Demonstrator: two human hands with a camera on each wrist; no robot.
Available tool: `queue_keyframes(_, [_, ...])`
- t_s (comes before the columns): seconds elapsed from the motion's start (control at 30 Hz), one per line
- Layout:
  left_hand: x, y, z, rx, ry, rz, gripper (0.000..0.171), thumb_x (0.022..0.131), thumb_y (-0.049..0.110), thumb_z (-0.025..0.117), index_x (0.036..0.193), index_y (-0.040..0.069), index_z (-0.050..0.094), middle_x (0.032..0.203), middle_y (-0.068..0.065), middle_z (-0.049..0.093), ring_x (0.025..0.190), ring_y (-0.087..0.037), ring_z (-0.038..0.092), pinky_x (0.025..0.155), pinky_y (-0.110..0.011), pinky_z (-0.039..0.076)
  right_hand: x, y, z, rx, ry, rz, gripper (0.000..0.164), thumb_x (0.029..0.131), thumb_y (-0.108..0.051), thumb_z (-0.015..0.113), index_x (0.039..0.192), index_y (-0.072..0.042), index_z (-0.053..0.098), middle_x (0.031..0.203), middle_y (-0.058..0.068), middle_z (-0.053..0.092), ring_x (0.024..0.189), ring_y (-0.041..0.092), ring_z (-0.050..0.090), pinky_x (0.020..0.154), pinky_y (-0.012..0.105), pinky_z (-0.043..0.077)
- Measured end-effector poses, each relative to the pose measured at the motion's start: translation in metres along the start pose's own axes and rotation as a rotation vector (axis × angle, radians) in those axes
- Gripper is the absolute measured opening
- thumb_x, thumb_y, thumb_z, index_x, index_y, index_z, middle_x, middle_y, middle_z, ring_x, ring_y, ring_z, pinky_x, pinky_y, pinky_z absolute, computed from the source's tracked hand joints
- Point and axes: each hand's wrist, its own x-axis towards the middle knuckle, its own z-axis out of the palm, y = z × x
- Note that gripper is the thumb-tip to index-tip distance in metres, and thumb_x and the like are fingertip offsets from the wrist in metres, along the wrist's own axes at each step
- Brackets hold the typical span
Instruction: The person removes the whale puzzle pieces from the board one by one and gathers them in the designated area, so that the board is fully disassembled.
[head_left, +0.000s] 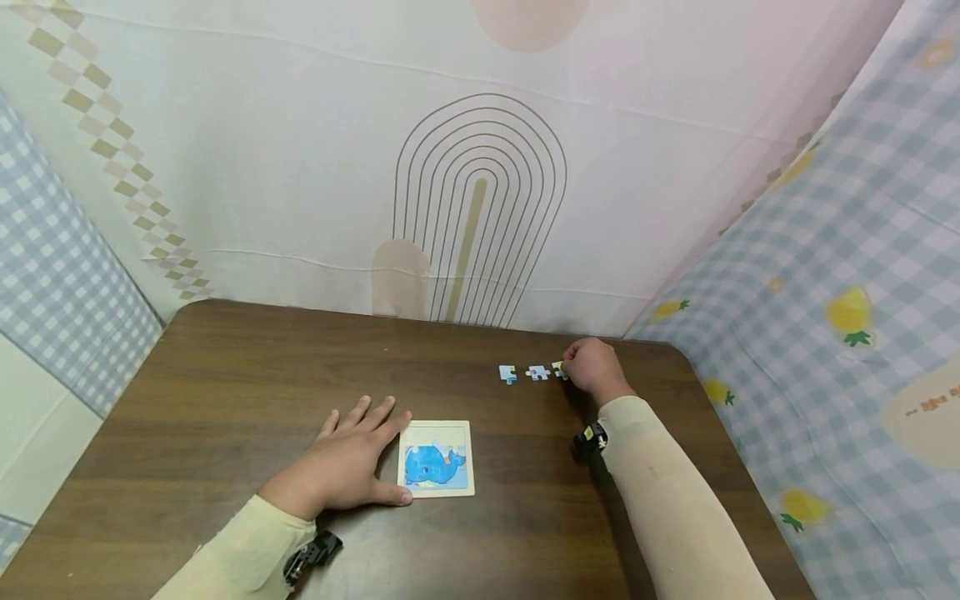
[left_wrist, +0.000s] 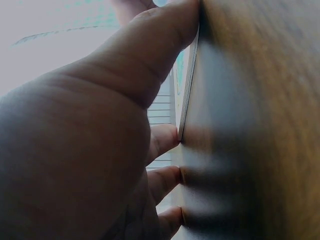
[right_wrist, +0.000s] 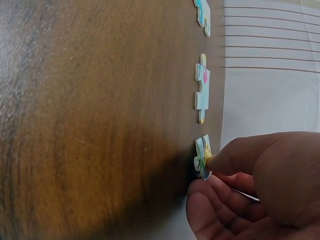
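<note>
A small square wooden puzzle board (head_left: 472, 467) with a blue whale picture (head_left: 429, 464) lies on the table. My left hand (head_left: 341, 467) rests at its left side, fingers spread and straight, with the thumb and index finger against the frame. Toward the far edge of the table, my right hand (head_left: 596, 368) pinches a jigsaw piece (right_wrist: 201, 152) with pale blue and yellow print between thumb and fingers. To the left of that piece lie two others in a row, a middle jigsaw piece (head_left: 537, 373) with a pink mark and a left jigsaw piece (head_left: 507, 374).
The brown wooden table (head_left: 247, 392) meets a white patterned cloth (head_left: 300, 167) along its far edge. A blue checked cloth (head_left: 787, 333) hangs at the right side and another checked cloth (head_left: 52, 250) at the left. Each wrist wears a small black camera.
</note>
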Motion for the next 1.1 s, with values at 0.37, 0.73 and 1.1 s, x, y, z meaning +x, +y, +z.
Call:
queue_keyframes(0.37, [0.001,0.0,0.001,0.005,-0.006,-0.012,0.119,0.085,0.077,0.086,0.179,0.027,0.034,0.19,-0.012,0.018,0.175,-0.05,0.009,0.131,-0.086,0.007,-0.01,-0.01,-0.003,-0.013,0.009,0.003,0.036,0.094,-0.007,0.06,0.061,-0.018,0.053,0.058,-0.007,0.048,0.06,0.017,0.045,0.066,0.035,0.041])
queue_keyframes(0.73, [0.0,0.0,0.0,0.004,0.001,-0.004,0.12,0.084,0.078,0.087,0.179,0.026,0.035,0.19,-0.013,0.02,0.175,-0.051,0.011,0.131,-0.086,0.008,-0.012,-0.009,-0.006,-0.042,0.027,-0.004,0.039,0.099,-0.009,0.057,0.062,-0.019,0.05,0.058,-0.008,0.046,0.06,0.017,0.045,0.067,0.034,0.04])
queue_keyframes(1.1, [0.002,-0.001,0.001,0.015,0.007,-0.008,0.119,0.084,0.077,0.087,0.179,0.025,0.036,0.189,-0.013,0.02,0.175,-0.051,0.012,0.131,-0.086,0.009,-0.028,-0.058,-0.031,-0.027,0.006,-0.155,0.034,0.099,-0.008,0.058,0.068,-0.018,0.051,0.064,-0.005,0.044,0.063,0.016,0.041,0.065,0.034,0.036])
